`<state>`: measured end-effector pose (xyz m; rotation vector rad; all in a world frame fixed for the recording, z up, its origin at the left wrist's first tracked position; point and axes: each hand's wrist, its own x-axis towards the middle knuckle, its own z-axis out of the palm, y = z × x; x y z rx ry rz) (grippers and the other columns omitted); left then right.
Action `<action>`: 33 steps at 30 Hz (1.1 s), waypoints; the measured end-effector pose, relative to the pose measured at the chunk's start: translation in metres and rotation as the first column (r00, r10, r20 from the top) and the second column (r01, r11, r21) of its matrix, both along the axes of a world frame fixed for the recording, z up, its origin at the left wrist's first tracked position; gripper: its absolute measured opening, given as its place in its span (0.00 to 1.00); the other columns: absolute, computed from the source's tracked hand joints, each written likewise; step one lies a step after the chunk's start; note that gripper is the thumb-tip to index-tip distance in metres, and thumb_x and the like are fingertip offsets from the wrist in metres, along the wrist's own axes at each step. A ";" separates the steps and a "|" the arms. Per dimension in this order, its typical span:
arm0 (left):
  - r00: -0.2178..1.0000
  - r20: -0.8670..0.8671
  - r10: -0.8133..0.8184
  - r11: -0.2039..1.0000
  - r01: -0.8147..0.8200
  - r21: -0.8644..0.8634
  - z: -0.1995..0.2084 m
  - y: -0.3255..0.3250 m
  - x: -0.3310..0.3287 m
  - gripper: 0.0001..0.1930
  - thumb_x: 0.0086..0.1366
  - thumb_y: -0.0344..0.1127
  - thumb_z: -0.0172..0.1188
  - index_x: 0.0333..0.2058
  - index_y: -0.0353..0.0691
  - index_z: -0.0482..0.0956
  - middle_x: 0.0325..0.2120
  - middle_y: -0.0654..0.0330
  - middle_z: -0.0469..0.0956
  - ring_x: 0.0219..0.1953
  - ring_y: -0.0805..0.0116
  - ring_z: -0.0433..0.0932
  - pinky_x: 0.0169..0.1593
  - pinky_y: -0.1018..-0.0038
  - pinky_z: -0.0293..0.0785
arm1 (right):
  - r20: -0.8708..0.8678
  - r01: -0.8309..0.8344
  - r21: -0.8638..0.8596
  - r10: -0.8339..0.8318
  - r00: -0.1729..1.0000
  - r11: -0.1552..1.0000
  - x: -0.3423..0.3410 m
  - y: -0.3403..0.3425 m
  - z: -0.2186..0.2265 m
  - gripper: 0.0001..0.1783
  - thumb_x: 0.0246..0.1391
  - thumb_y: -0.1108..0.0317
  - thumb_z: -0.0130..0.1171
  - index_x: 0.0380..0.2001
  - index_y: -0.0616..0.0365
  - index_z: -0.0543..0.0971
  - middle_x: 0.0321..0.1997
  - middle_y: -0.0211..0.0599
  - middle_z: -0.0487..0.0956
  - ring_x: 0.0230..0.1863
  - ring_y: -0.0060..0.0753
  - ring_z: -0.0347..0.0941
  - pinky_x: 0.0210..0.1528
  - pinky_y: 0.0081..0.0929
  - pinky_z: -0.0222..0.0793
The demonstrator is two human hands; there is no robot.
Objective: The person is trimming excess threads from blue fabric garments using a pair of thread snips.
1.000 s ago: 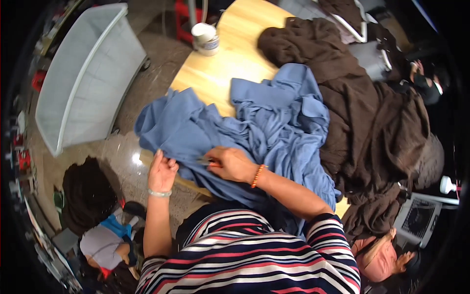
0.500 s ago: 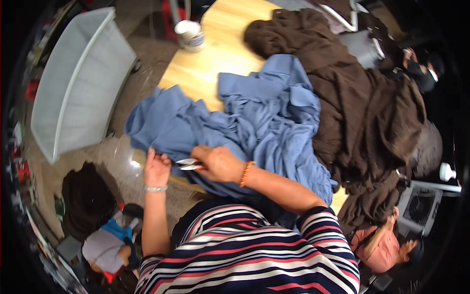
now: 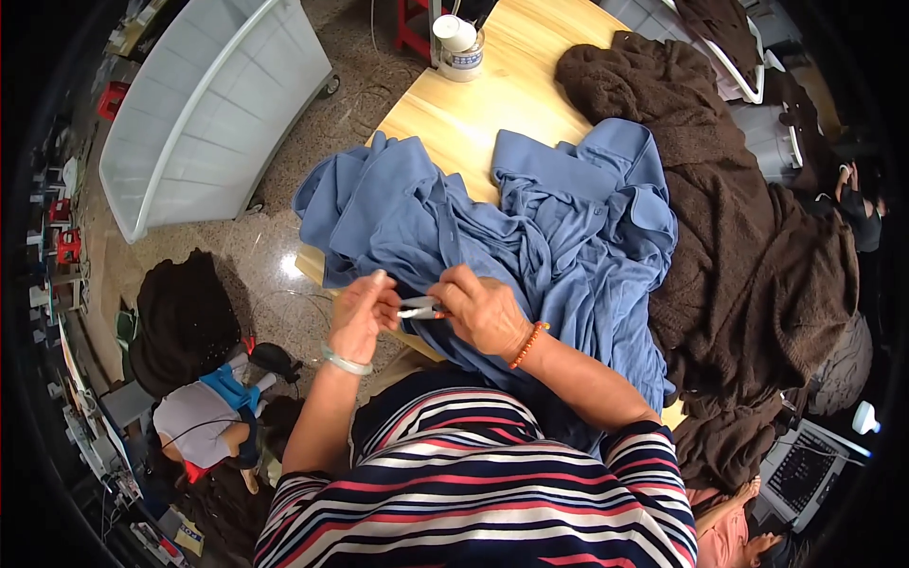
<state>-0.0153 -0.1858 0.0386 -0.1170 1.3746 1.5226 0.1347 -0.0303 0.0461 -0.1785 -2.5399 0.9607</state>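
Holding snips (image 3: 418, 308) at the blue cloth's (image 3: 578, 256) near edge
Right hand (image 3: 483, 310) closed around their handles; left hand (image 3: 362, 314) half-curled beside the blades, whether pinching anything unclear.

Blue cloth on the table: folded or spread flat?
Neither: the blue cloth lies bunched on the table, with loose ridges and creases across it.

Striped navy-white-red shirt (image 3: 473, 464), orange beaded bracelet (image 3: 528, 346), pale bangle (image 3: 347, 361)
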 end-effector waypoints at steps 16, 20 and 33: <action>0.971 0.234 -0.057 0.993 0.032 0.110 -0.008 0.004 0.012 0.08 0.65 0.32 0.55 0.40 0.34 0.76 0.35 0.54 0.80 0.35 0.65 0.80 0.37 0.71 0.79 | 0.077 -0.195 0.161 0.185 0.980 0.967 0.012 -0.005 -0.007 0.16 0.45 0.66 0.56 0.39 0.59 0.75 0.38 0.35 0.71 0.30 0.29 0.75 0.29 0.28 0.72; 0.965 0.263 -0.015 0.985 -0.031 0.170 0.014 0.011 0.011 0.08 0.66 0.31 0.54 0.40 0.35 0.77 0.38 0.52 0.80 0.42 0.60 0.80 0.48 0.67 0.76 | 0.064 -0.169 0.117 0.162 0.985 0.979 0.013 -0.007 -0.008 0.19 0.42 0.68 0.61 0.41 0.56 0.77 0.40 0.34 0.73 0.27 0.34 0.75 0.29 0.28 0.72; 0.987 0.159 0.028 0.946 -0.078 0.314 0.018 0.012 0.021 0.08 0.63 0.26 0.55 0.41 0.38 0.78 0.40 0.56 0.80 0.45 0.64 0.78 0.51 0.66 0.72 | 0.299 0.190 -0.371 -0.077 0.951 0.909 0.020 -0.001 0.048 0.18 0.55 0.62 0.59 0.43 0.63 0.72 0.25 0.42 0.76 0.24 0.40 0.75 0.27 0.31 0.69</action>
